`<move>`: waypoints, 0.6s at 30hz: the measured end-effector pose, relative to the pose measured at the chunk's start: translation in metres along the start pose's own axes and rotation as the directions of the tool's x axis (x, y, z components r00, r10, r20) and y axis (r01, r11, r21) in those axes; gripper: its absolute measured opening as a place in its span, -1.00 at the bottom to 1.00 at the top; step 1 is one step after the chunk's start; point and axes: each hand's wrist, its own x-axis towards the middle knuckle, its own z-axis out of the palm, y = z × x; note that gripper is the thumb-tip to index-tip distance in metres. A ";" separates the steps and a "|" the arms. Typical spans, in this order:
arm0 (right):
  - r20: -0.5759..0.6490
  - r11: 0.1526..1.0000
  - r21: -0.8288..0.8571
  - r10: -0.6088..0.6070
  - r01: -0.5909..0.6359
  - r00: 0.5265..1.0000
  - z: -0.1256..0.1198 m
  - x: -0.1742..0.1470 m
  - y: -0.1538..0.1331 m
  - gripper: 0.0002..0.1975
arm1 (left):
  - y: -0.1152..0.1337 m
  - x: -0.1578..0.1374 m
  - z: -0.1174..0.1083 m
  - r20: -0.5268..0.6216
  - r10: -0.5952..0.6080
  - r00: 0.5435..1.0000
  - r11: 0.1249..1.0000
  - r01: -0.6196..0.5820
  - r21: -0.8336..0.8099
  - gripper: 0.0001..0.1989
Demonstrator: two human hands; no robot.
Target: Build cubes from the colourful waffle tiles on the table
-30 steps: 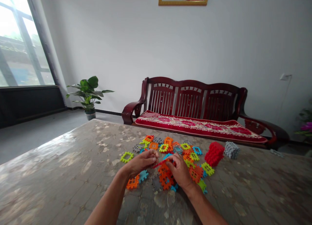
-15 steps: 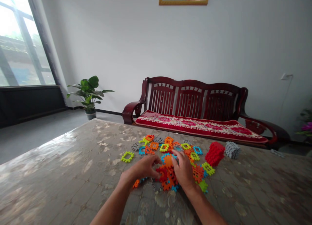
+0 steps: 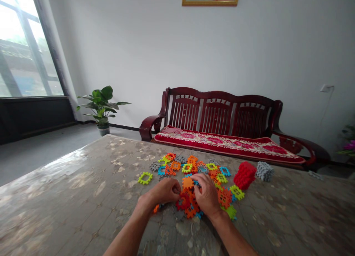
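My left hand (image 3: 164, 191) and my right hand (image 3: 205, 196) rest low on a heap of flat plastic interlocking tiles (image 3: 194, 171) in orange, green, blue, grey and red. Between the two hands lies a red tile (image 3: 184, 202), which the fingers of both hands touch or pinch. Whether either hand truly grips it is hard to tell. An orange tile (image 3: 188, 182) lies just beyond the fingertips. A lone green tile (image 3: 145, 178) lies apart to the left.
The tiles lie on a wide marble-patterned table (image 3: 83, 196). A red cube (image 3: 244, 175) and a grey cube (image 3: 264, 171) built of tiles stand at the right. Behind are a wooden bench (image 3: 222, 119) with a red cushion and a potted plant (image 3: 101, 108).
Both hands have dropped from slightly above the heap down onto it. The thin red piece held between them one second ago is now a red tile lying among the orange ones.
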 end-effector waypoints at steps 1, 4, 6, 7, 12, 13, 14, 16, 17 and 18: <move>0.039 0.999 0.009 -0.031 0.031 0.999 -0.001 0.000 -0.002 -0.54 | -0.001 0.001 0.000 0.003 -0.007 1.000 1.000 0.007 -0.021 -0.84; 0.162 0.994 0.025 -0.111 0.109 0.981 -0.005 0.000 -0.012 -0.52 | -0.006 0.002 0.002 -0.031 0.000 1.000 1.000 -0.001 -0.013 -0.79; 0.225 0.991 -0.005 -0.127 0.132 0.966 -0.008 0.000 -0.019 -0.57 | -0.008 0.003 0.002 -0.067 0.019 0.998 1.000 -0.018 0.019 -0.78; 0.253 0.989 -0.029 -0.130 0.142 0.959 -0.010 0.000 -0.022 -0.61 | -0.009 0.003 0.001 -0.093 0.027 0.995 0.999 -0.023 0.042 -0.78; 0.399 0.978 -0.057 -0.160 0.199 0.903 -0.019 0.002 -0.030 -0.65 | -0.012 0.002 -0.004 -0.198 0.031 0.980 0.998 -0.019 0.060 -0.68; 0.421 0.977 -0.046 -0.170 0.208 0.891 -0.020 0.003 -0.030 -0.61 | -0.012 0.002 -0.005 -0.197 0.027 0.980 0.999 -0.018 0.050 -0.68; 0.437 0.976 -0.037 -0.178 0.215 0.882 -0.021 0.004 -0.030 -0.60 | -0.012 0.001 -0.006 -0.193 0.025 0.981 0.999 -0.017 0.044 -0.67; 0.452 0.975 -0.024 -0.186 0.221 0.873 -0.021 0.005 -0.030 -0.64 | -0.012 0.001 -0.007 -0.187 0.020 0.982 0.999 -0.012 0.045 -0.67; 0.452 0.976 -0.020 -0.184 0.216 0.873 -0.021 0.005 -0.031 -0.67 | -0.012 0.000 -0.007 -0.183 0.017 0.983 0.999 -0.008 0.048 -0.67; 0.447 0.978 -0.017 -0.179 0.208 0.877 -0.020 0.005 -0.031 -0.70 | -0.012 0.000 -0.007 -0.181 0.014 0.983 0.999 -0.005 0.050 -0.67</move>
